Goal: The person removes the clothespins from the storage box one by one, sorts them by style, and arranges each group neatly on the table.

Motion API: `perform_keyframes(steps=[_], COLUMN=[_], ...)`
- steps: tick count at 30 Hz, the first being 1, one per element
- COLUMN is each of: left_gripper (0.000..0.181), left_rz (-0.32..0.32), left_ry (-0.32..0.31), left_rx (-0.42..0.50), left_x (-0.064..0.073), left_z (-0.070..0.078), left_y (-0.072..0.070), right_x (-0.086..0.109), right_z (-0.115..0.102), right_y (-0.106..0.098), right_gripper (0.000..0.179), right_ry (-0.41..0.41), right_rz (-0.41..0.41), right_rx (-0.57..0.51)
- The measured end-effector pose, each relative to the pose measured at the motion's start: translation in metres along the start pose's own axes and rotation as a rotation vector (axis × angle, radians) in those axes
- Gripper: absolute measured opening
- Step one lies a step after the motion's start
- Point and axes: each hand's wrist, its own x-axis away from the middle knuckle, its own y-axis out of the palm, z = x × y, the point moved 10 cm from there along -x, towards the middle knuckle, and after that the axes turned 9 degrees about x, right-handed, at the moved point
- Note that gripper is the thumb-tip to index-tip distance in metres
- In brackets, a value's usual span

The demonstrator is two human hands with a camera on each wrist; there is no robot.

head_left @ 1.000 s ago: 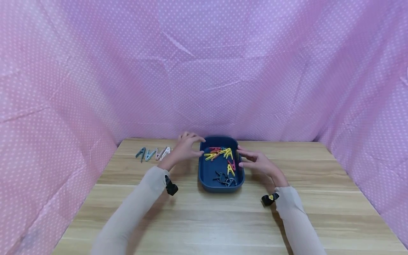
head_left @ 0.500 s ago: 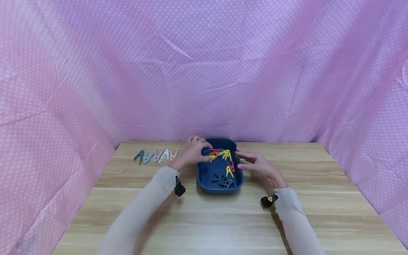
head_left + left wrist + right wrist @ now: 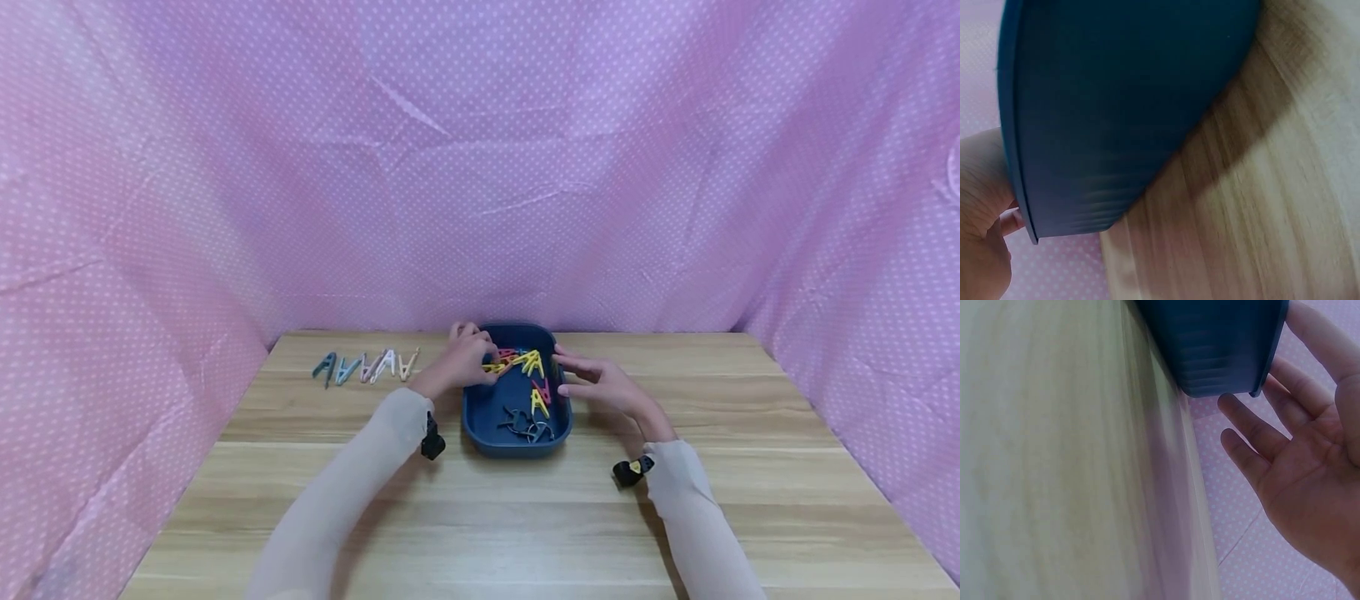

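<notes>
A dark blue plastic bin (image 3: 491,425) stands on the table with several clothespins inside. My left hand (image 3: 463,360) reaches over the bin's left wall, thumb and fingers around a yellow clothespin (image 3: 492,367) near an orange one. In the left wrist view, the bin wall (image 3: 1116,112) hides the fingertips, so whether they pinch it is unclear. My right hand (image 3: 609,387) rests against the bin's right side; in the right wrist view its fingers (image 3: 1260,431) are spread and relaxed. More yellow clothespins (image 3: 531,362) and a red one (image 3: 542,390) lie in the bin.
Left of the bin, a row of several clothespins lies on the table: dark blue (image 3: 326,367), light blue (image 3: 347,370), pinkish, white (image 3: 385,364) and cream (image 3: 407,365). Dark clips with metal rings (image 3: 528,423) lie at the bin's near end. Pink dotted cloth (image 3: 480,208) hangs behind.
My left hand has moved right over the bin wall and down to the clothespins, its thumb and fingers drawing closer together. The right hand has stayed at the bin's right side.
</notes>
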Motion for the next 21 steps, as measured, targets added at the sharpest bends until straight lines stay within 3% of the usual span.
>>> perform_keyframes(steps=[21], left_gripper=[0.012], left_rz=[0.004], left_ry=[0.014], left_rx=[-0.071], left_x=[-0.01], left_z=[0.001], left_y=[0.017], right_x=[-0.002], right_z=[0.006], right_y=[0.0], right_gripper=[0.067], right_ry=[0.02], right_rz=[-0.021], right_rx=[-0.034])
